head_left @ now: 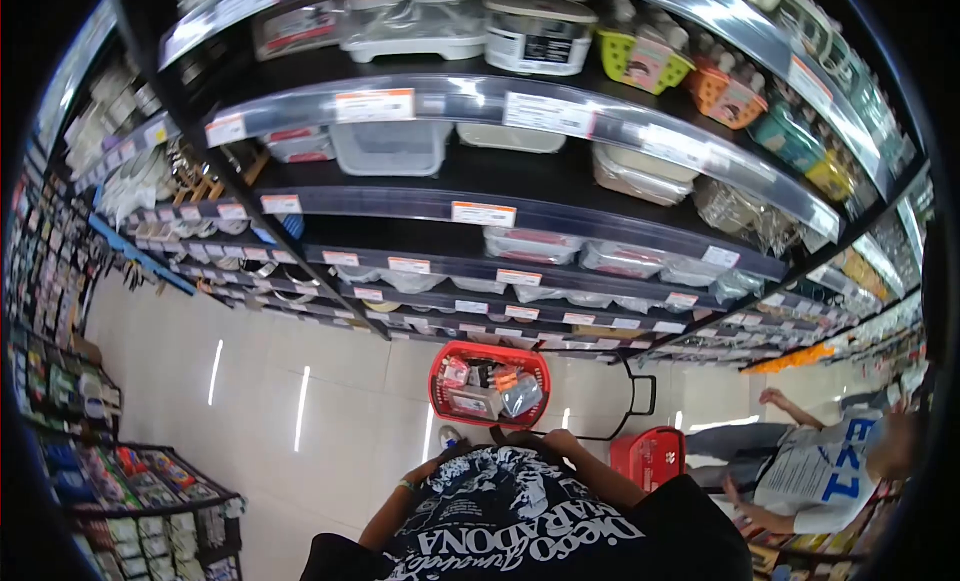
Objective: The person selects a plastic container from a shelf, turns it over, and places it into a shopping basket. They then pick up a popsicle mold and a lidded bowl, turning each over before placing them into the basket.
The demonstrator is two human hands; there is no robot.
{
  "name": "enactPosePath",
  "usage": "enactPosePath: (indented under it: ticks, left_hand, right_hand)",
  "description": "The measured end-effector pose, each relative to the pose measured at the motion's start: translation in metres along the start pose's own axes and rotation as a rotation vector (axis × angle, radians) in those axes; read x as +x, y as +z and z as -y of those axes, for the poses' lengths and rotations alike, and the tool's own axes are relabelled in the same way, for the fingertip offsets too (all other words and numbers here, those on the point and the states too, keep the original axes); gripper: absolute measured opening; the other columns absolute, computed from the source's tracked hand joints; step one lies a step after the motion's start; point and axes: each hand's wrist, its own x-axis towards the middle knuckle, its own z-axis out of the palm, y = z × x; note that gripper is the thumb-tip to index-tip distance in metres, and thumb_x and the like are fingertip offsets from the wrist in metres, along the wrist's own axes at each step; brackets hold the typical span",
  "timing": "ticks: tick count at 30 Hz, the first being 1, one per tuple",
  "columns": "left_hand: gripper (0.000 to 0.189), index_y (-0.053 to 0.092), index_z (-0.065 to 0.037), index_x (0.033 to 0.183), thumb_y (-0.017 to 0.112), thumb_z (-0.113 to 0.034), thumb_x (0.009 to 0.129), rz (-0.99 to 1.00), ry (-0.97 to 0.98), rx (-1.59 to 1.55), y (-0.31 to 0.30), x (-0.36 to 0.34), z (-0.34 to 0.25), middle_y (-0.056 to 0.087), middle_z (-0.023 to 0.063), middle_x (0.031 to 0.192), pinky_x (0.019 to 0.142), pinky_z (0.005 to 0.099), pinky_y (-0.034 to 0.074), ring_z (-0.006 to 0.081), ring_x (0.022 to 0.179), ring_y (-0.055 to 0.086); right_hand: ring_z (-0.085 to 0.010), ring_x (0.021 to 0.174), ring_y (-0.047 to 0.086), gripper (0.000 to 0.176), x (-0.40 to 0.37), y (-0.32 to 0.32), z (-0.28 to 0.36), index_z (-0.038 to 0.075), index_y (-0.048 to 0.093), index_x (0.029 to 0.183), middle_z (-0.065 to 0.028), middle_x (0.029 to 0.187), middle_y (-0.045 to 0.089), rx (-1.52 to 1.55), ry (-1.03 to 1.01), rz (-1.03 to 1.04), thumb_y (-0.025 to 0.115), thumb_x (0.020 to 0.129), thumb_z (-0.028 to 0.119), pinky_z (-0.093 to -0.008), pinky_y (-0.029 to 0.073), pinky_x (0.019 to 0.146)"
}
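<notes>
My left hand (424, 470), with a band at the wrist, is low by the left side of my black printed T-shirt (510, 521). Its fingers are mostly hidden by the shirt. My right hand (562, 442) is at the shirt's front edge, just below the red basket (437, 389) in this view; how its fingers are set does not show clearly. Inside the basket lie a clear-lidded box (472, 403), a grey-blue wrapped item (521, 395), an orange item (506, 378) and a red-and-white pack (456, 372).
Shelves (370, 201) of plastic containers (388, 147) curve across the front. A second red basket (645, 456) and a black handle frame (630, 413) are at right. Beyond stands a person in a white shirt (815, 471). A display stand (140, 501) is at lower left on the tiled floor (260, 391).
</notes>
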Motion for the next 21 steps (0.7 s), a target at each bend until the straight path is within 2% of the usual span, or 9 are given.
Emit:
enactPosePath:
  ticks: [2, 3, 6, 10, 11, 14, 18, 20, 21]
  left_hand:
    - [0.043, 0.057, 0.000, 0.129, 0.057, -0.027, 0.097, 0.032, -0.016, 0.047, -0.002, -0.002, -0.022, 0.061, 0.0125, 0.127, 0.100, 0.0333, 0.043, 0.0207, 0.112, 0.056]
    - [0.042, 0.057, 0.000, 0.129, 0.057, -0.027, 0.097, 0.050, -0.022, 0.067, -0.002, -0.001, -0.029, 0.061, 0.0129, 0.127, 0.100, 0.0337, 0.044, 0.0211, 0.112, 0.056]
    - [0.042, 0.058, 0.000, 0.129, 0.056, -0.027, 0.097, 0.105, -0.026, 0.122, -0.002, 0.003, -0.049, 0.061, 0.0141, 0.127, 0.100, 0.0348, 0.044, 0.0224, 0.113, 0.057]
    - [0.042, 0.058, 0.000, 0.129, 0.055, -0.028, 0.097, 0.188, -0.024, 0.198, 0.002, 0.015, -0.069, 0.061, 0.0156, 0.126, 0.100, 0.0364, 0.044, 0.0242, 0.113, 0.058]
    - [0.042, 0.058, 0.000, 0.129, 0.054, -0.028, 0.097, 0.205, -0.021, 0.219, 0.004, 0.018, -0.076, 0.061, 0.0160, 0.126, 0.100, 0.0368, 0.045, 0.0246, 0.113, 0.058]
    - [0.042, 0.058, 0.000, 0.129, 0.053, -0.028, 0.098, 0.244, -0.004, 0.287, 0.012, 0.034, -0.093, 0.062, 0.0172, 0.126, 0.099, 0.0379, 0.045, 0.0260, 0.113, 0.058]
    - [0.041, 0.058, 0.000, 0.129, 0.052, -0.028, 0.098, 0.279, 0.022, 0.356, 0.027, 0.062, -0.112, 0.062, 0.0188, 0.126, 0.099, 0.0395, 0.045, 0.0277, 0.114, 0.059]
    - [0.041, 0.059, 0.000, 0.129, 0.052, -0.028, 0.098, 0.288, 0.033, 0.401, 0.039, 0.079, -0.123, 0.062, 0.0196, 0.126, 0.099, 0.0403, 0.046, 0.0286, 0.114, 0.060]
    - [0.041, 0.059, 0.000, 0.129, 0.051, -0.028, 0.099, 0.287, 0.038, 0.423, 0.047, 0.087, -0.131, 0.062, 0.0199, 0.126, 0.099, 0.0407, 0.046, 0.0291, 0.114, 0.060]
  right_hand:
    - [-0.0348, 0.082, 0.070, 0.030, -0.002, 0.049, -0.026, 0.007, 0.074, 0.088, -0.0172, 0.088, 0.072, 0.419, 0.181, -0.132, 0.065, 0.078, 0.034, -0.0432, 0.055, 0.076]
    - [-0.0352, 0.086, 0.070, 0.040, -0.006, 0.056, -0.028, 0.010, 0.076, 0.093, -0.0176, 0.093, 0.072, 0.556, 0.353, -0.093, 0.065, 0.076, 0.044, -0.0424, 0.054, 0.080]
    - [-0.0351, 0.089, 0.070, 0.037, -0.016, 0.070, -0.026, 0.010, 0.076, 0.094, -0.0194, 0.092, 0.072, 0.687, 0.539, -0.181, 0.065, 0.075, 0.040, -0.0424, 0.054, 0.082]
    - [-0.0350, 0.091, 0.069, 0.033, -0.030, 0.088, -0.046, 0.010, 0.076, 0.096, -0.0192, 0.095, 0.072, 0.667, 0.410, -0.356, 0.063, 0.075, 0.032, -0.0421, 0.054, 0.084]
    - [-0.0345, 0.092, 0.069, 0.032, -0.034, 0.095, -0.049, 0.008, 0.076, 0.094, -0.0192, 0.095, 0.072, 0.713, 0.448, -0.400, 0.063, 0.076, 0.029, -0.0408, 0.054, 0.084]
    - [-0.0341, 0.094, 0.069, 0.031, -0.047, 0.096, -0.060, 0.006, 0.076, 0.094, -0.0190, 0.096, 0.072, 0.727, 0.368, -0.443, 0.062, 0.075, 0.027, -0.0392, 0.053, 0.085]
    - [-0.0335, 0.095, 0.069, 0.031, -0.076, 0.061, -0.052, 0.007, 0.076, 0.095, -0.0179, 0.098, 0.072, 0.887, 0.535, -0.359, 0.062, 0.075, 0.027, -0.0381, 0.053, 0.088]
    - [-0.0323, 0.095, 0.069, 0.032, -0.092, 0.041, -0.058, 0.008, 0.076, 0.096, -0.0162, 0.097, 0.072, 0.639, 0.301, -0.442, 0.064, 0.075, 0.028, -0.0372, 0.054, 0.088]
    - [-0.0317, 0.095, 0.069, 0.032, -0.096, 0.052, -0.068, 0.009, 0.076, 0.097, -0.0153, 0.097, 0.073, 0.514, 0.182, -0.477, 0.065, 0.074, 0.028, -0.0367, 0.054, 0.087]
